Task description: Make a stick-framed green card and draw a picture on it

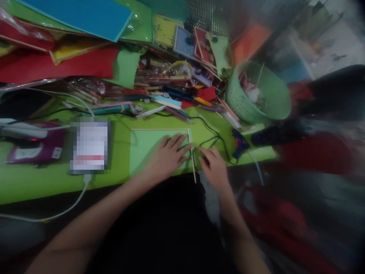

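Note:
A pale green sheet of paper [144,150] lies on the bright green table [34,182], with thin wooden sticks along its top and right edges. My left hand [167,156] lies flat on the sheet, fingers spread and pointing toward the right-hand stick [193,161]. My right hand [213,167] rests just right of that stick, fingers curled down near it; the blur hides whether they pinch it.
A blue glue gun [240,146] with a black cable lies right of my hands. A green basket [261,95] stands behind it. Coloured paper sheets, pens and sticks are piled at the back. A phone [89,146] on a white cable and a purple device [35,146] lie left.

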Tool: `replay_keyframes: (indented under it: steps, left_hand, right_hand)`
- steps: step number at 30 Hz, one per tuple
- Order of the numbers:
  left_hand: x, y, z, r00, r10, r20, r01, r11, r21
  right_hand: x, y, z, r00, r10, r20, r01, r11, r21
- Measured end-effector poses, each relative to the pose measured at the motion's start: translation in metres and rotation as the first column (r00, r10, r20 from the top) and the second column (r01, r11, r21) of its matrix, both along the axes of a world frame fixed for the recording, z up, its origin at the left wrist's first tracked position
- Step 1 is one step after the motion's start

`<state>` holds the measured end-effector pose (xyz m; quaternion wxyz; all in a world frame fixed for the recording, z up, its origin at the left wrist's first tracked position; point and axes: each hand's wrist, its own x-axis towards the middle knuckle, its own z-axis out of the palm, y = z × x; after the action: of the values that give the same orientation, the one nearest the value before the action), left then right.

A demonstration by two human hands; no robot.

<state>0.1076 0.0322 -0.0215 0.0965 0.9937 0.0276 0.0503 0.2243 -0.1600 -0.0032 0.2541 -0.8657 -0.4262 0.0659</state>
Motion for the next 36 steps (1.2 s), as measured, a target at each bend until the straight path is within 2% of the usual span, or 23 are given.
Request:
replay_keyframes:
  steps: [5, 10, 15, 17, 21, 24, 27, 30, 32, 34, 36]
  left_hand:
    - [0.001, -0.001, -0.003, 1.000, 0.000, 0.012, 0.000, 1.000, 0.015]
    - [0.001, -0.003, -0.003, 1.000, -0.011, -0.003, 0.011, 1.000, 0.008]
    - [0.000, -0.004, -0.001, 1.000, -0.023, 0.004, 0.023, 1.000, 0.000]
    - [-0.002, -0.004, 0.001, 1.000, -0.011, 0.015, 0.011, 1.000, -0.008]
    - [-0.006, -0.001, 0.005, 0.999, 0.019, 0.029, -0.019, 1.000, -0.009]
    - [-0.009, 0.004, 0.009, 0.998, 0.054, 0.023, -0.054, 0.999, -0.003]
    - [-0.011, 0.010, 0.015, 0.996, 0.089, 0.012, -0.089, 0.996, -0.011]
    - [-0.012, 0.019, 0.021, 0.990, 0.138, 0.034, -0.136, 0.990, -0.048]
    - [-0.011, 0.027, 0.025, 0.981, 0.187, 0.057, -0.182, 0.979, -0.089]
    - [-0.010, 0.036, 0.028, 0.967, 0.236, 0.091, -0.224, 0.966, -0.126]
    - [-0.009, 0.044, 0.031, 0.952, 0.269, 0.146, -0.246, 0.957, -0.155]
  right_hand:
    - [0.012, 0.001, -0.001, 0.996, -0.060, 0.072, 0.061, 0.998, -0.012]
    - [0.027, 0.013, 0.004, 0.994, -0.017, 0.107, 0.014, 1.000, 0.027]
    - [0.057, 0.061, 0.015, 0.980, 0.048, 0.192, -0.056, 0.998, 0.038]
    - [0.069, 0.087, 0.017, 0.971, 0.087, 0.222, -0.084, 0.996, -0.026]
    - [0.084, 0.135, 0.017, 0.960, 0.099, 0.261, -0.063, 0.988, -0.144]
    - [0.087, 0.155, 0.015, 0.961, 0.097, 0.259, -0.046, 0.979, -0.199]
    - [0.088, 0.161, 0.016, 0.975, 0.054, 0.216, -0.010, 0.980, -0.198]
    - [0.093, 0.154, 0.021, 0.989, -0.047, 0.141, 0.060, 0.994, -0.090]
    - [0.098, 0.143, 0.026, 0.992, -0.100, 0.078, 0.093, 0.991, 0.092]
    - [0.102, 0.128, 0.033, 0.993, -0.118, 0.016, 0.107, 0.943, 0.314]
    - [0.103, 0.112, 0.041, 0.994, -0.095, -0.057, 0.111, 0.866, 0.488]
